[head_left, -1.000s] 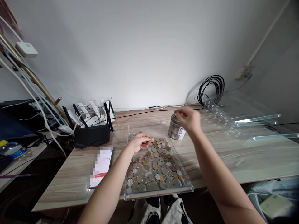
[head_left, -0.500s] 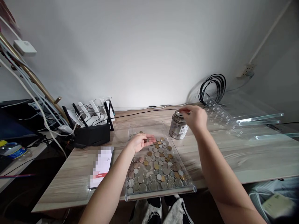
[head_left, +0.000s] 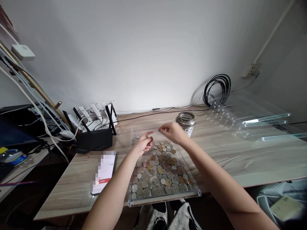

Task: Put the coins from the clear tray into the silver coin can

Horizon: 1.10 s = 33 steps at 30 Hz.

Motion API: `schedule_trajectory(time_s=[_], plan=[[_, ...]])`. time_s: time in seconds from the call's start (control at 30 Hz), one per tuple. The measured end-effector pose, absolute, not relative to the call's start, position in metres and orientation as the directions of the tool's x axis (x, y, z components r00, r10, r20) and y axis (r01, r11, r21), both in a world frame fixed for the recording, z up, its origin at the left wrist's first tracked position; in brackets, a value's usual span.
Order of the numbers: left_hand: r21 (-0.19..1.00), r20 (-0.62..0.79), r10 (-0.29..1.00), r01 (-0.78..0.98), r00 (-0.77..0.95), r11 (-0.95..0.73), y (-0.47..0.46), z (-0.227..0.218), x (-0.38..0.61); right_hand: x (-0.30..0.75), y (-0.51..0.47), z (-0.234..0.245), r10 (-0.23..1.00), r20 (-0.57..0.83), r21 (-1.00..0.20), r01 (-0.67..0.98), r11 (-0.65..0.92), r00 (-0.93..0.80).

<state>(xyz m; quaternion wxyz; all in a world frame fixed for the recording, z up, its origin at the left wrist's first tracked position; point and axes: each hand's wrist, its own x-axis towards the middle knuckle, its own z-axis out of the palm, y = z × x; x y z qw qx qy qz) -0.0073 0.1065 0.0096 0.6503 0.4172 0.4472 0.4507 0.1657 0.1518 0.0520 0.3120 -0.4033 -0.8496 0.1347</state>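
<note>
Now your left hand [head_left: 144, 143] hovers palm up over the far end of the tray [head_left: 165, 195], fingers loosely apart; I cannot tell whether anything lies in it. Your right hand [head_left: 171, 132] hangs just beside it, fingertips bunched but blurred, so I cannot tell if it grips anything. Coins [head_left: 163, 169] cover the tray's floor below both. The tin [head_left: 186, 123] stands upright on the desk [head_left: 240, 159], just behind your right hand. A phone [head_left: 104, 172] lies left of the tray.

A plain white wall [head_left: 144, 48] rises behind a pale wood-grain desk [head_left: 251, 159], softly lit.
</note>
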Motion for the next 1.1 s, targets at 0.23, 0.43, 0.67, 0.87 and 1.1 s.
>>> schedule_trajectory(time_s=[0.23,0.43,0.67,0.87,1.1], plan=[[0.933,-0.206,0.957,-0.254,0.204,0.255,0.105,0.010,-0.004,0.130,0.135,0.026,0.769,0.377,-0.510,0.578,0.637,-0.516],[0.802,-0.299,0.943,-0.498,0.143,0.330,0.116,0.006,-0.015,0.194,0.159,0.071,0.712,0.699,-0.374,0.816,0.440,-0.064],[0.764,-0.357,0.932,-0.556,0.060,0.328,0.118,0.007,-0.019,0.248,0.198,0.080,0.889,0.454,-0.399,0.907,0.137,0.066],[0.760,-0.301,0.925,-0.528,0.232,0.380,0.112,0.010,-0.017,0.244,0.205,0.072,0.856,0.516,-0.400,0.890,0.220,0.021],[0.759,-0.259,0.932,-0.543,0.255,0.359,0.112,0.009,-0.019,0.238,0.200,0.072,0.762,0.643,-0.386,0.828,0.407,-0.075]])
